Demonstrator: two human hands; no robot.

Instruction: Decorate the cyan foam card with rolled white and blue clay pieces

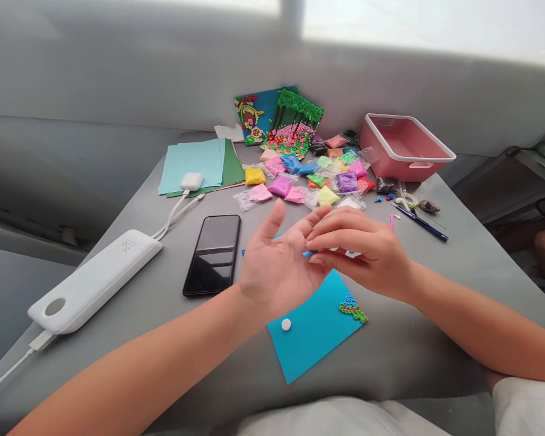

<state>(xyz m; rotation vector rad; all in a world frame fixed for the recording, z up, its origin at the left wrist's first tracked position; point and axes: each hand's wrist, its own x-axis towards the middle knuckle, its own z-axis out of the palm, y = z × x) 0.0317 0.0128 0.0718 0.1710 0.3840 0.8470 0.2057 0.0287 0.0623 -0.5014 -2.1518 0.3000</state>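
Note:
My left hand [277, 260] is held palm up above the table, thumb raised and fingers stretched out. Over its palm and fingers, my right hand [363, 242] bends its fingers together around a small piece of blue modelling clay [309, 253], partly hidden by the fingertips. Below the hands lies a blue card [318, 330]. A flat white disc [286, 325] sits on its left part. Tiny blue, green and red rings [353, 307] cluster at its right corner. The upper part of the card is hidden behind my hands.
Several bagged clays [281, 184] spread behind my hands, near a pink basket [409, 166]. Two decorated cards [295, 118] lean at the back. A phone [212, 254], a white power bank [95, 281] and paper sheets [193, 160] lie left; a blue pen [420, 223] lies right.

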